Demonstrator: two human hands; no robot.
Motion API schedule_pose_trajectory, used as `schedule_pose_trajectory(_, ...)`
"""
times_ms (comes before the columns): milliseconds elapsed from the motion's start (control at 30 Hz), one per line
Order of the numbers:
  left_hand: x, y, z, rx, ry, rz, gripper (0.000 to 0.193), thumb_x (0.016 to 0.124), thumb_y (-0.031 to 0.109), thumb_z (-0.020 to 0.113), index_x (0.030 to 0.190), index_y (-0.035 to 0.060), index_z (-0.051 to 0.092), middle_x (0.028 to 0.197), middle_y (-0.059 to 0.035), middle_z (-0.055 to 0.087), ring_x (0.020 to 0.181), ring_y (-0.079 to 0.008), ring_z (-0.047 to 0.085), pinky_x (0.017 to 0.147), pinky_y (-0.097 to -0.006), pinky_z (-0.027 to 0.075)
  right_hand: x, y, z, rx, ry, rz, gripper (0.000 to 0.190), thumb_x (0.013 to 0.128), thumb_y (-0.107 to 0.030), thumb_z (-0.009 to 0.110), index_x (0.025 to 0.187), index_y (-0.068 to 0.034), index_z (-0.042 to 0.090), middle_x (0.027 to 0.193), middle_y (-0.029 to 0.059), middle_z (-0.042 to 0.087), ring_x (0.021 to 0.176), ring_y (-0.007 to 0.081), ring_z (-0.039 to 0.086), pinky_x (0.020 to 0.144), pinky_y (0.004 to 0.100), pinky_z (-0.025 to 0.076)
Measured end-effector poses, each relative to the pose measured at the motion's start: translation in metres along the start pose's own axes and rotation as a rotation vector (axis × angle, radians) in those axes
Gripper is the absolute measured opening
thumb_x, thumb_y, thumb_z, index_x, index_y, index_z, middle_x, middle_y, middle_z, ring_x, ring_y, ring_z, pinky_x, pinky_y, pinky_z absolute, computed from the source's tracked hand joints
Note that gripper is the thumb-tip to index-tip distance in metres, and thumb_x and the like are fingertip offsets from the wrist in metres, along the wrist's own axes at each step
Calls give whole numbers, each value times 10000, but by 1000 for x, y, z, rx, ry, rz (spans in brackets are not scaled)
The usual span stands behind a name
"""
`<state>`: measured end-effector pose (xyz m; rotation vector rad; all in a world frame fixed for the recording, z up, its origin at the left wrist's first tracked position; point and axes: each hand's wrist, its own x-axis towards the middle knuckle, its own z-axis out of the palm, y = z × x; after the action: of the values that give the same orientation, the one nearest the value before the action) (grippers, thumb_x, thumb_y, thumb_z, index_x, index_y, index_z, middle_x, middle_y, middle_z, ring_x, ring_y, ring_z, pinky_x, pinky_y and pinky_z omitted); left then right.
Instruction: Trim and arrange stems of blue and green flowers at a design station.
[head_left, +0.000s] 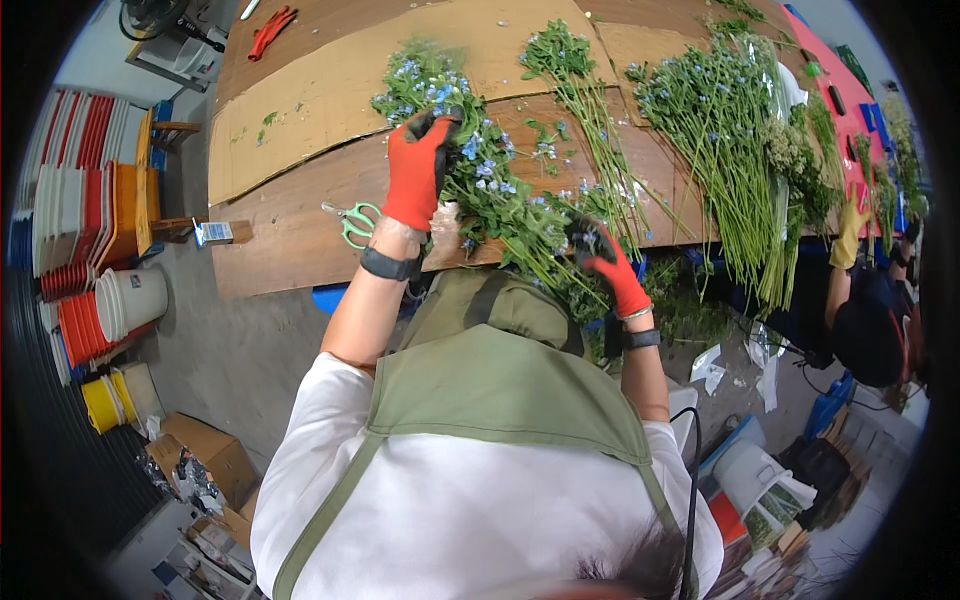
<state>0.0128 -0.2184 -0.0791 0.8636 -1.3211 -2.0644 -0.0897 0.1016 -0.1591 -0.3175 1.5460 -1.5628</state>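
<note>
My left hand (420, 165), in a red glove with dark fingers, pinches the upper part of a blue-flowered stem bunch (487, 172). Lower on the same bunch, my right hand (604, 259), gloved alike, is closed around the leafy stems near the table's front edge. Green-handled scissors (360, 223) lie left of my left wrist. A smaller bundle of blue-flowered stems (592, 127) rests on the table beyond my right hand. Farther right lies a large bundle of the same flowers (705, 127), its stems hanging over the edge.
Flattened cardboard (315, 127) covers part of the wooden table (292, 259). A spare red glove (271, 31) lies at the far left. At the right, a co-worker's yellow-gloved hand (851, 229) is near a pink surface (847, 127). Stacked buckets (131, 300) stand on the left floor.
</note>
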Motion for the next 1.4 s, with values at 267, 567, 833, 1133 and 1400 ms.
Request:
schedule_pose_trajectory(267, -57, -4, 59, 133, -45, 175, 155, 885, 101, 673, 980, -21, 657, 876, -11, 649, 792, -72, 544, 709, -248, 455, 38, -85, 103, -836, 334, -819, 593, 698, -57, 777, 1258, -69, 583, 1187, 146, 626, 1086, 351, 585, 913, 410, 468)
schedule_pose_trajectory(567, -61, -12, 33, 377, -452, 249, 460, 899, 106, 639, 1317, -36, 511, 1078, -50, 636, 924, -108, 584, 804, -255, 480, 50, -62, 86, -219, 230, -584, 468, 796, 1, 685, 1250, -21, 574, 1065, 138, 681, 919, 170, 648, 766, 346, 514)
schedule_pose_trajectory(833, -47, 16, 42, 149, 5, 244, 284, 899, 141, 655, 1101, -58, 662, 899, -16, 667, 777, -71, 552, 707, -235, 455, 31, -15, 8, -438, 404, -187, 558, 820, -90, 674, 1344, -24, 491, 1143, 166, 640, 948, 220, 641, 795, 338, 513)
schedule_pose_trajectory(1133, -67, 3, 73, 246, 16, 195, 371, 855, 147, 707, 1110, -108, 619, 900, -45, 656, 794, -82, 560, 696, -240, 461, 9, -109, 95, -900, 389, -891, 553, 751, -167, 780, 1242, -44, 557, 1141, 190, 621, 1059, 387, 588, 899, 444, 469)
schedule_pose_trajectory(1400, -67, 21, 47, 103, 120, 297, 454, 881, 135, 688, 1242, -100, 542, 962, -55, 649, 830, -94, 577, 739, -235, 471, 11, -52, 39, -633, 479, -303, 455, 776, -220, 779, 1146, -16, 611, 1034, 171, 662, 978, 356, 630, 841, 408, 492)
